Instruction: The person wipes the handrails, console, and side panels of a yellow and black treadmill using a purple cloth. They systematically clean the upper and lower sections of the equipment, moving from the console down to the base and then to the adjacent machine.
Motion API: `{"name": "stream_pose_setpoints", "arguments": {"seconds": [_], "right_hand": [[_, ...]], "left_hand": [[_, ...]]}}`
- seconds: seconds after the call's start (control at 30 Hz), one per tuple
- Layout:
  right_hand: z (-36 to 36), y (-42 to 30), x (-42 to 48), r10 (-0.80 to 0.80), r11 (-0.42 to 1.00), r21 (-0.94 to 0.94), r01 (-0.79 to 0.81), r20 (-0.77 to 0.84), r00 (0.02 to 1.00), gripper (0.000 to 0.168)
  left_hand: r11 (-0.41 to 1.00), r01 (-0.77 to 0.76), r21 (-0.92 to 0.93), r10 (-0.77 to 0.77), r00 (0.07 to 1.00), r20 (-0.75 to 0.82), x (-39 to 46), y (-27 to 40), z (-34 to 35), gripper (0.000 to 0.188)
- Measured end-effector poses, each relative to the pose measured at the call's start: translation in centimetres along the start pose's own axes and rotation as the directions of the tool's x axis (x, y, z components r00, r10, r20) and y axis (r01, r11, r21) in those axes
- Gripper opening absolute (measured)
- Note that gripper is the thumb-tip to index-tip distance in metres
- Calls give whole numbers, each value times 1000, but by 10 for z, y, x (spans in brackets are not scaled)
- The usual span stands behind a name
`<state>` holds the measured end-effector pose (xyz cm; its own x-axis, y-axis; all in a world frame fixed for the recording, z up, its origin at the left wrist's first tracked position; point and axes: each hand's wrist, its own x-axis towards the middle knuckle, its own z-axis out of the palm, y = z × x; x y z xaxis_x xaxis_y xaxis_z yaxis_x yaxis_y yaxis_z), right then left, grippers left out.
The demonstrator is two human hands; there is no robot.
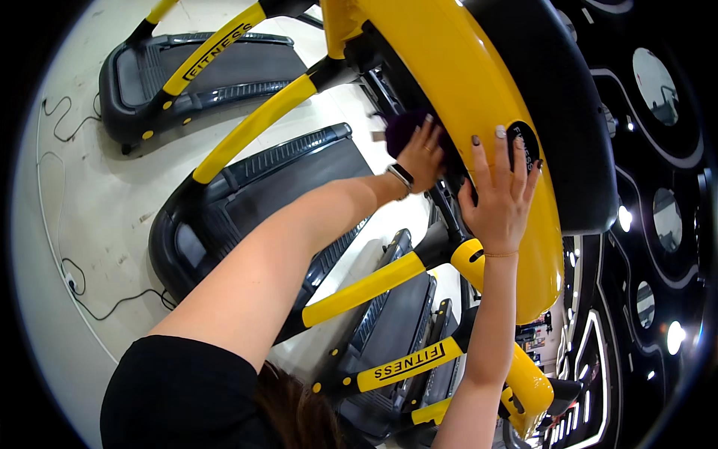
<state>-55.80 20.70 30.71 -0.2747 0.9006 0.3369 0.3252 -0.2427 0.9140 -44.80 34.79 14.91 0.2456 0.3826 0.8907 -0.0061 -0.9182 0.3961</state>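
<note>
A large curved yellow housing [449,62], apparently a treadmill console, fills the upper middle. My left hand [422,157], with a watch on the wrist, presses a dark purple cloth [405,132] against the dark inner side of the console. Its fingers partly cover the cloth, and the palm is hidden. Flat on the yellow housing lies my right hand [498,185], fingers spread, holding nothing. Its fingertips reach a black oval emblem [523,146] that bears writing.
Beneath my left arm lies a black treadmill deck [280,179]. Yellow uprights [255,129] slope across the view. Another treadmill [224,73] stands farther off, with more at the lower middle. A black cable [112,311] runs over the pale floor [129,224].
</note>
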Motion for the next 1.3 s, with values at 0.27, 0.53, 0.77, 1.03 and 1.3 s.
{"name": "stream_pose_setpoints", "arguments": {"seconds": [0.27, 0.53, 0.77, 1.03, 1.3], "right_hand": [[6, -2, 0, 55, 998, 2, -55, 1, 998, 52], [0, 0, -1, 51, 999, 1, -51, -4, 999, 54], [8, -2, -5, 60, 998, 22, -60, -12, 998, 51], [7, -4, 2, -341, 932, -87, 353, 126, 932, 30], [4, -1, 3, -334, 942, 14, 336, 154, 930, 26]], "left_hand": [[861, -508, -38, 485, 795, 364, -15, 3, -12, 50], [959, -240, 153, 217, 964, 152, 15, -116, -52, 65], [935, 326, 140, -301, 937, -175, 76, -186, -62, 70], [916, 295, 273, -280, 956, -91, 98, -159, -21, 70], [980, 189, 62, -182, 978, -99, 19, -29, -6, 68]]}}
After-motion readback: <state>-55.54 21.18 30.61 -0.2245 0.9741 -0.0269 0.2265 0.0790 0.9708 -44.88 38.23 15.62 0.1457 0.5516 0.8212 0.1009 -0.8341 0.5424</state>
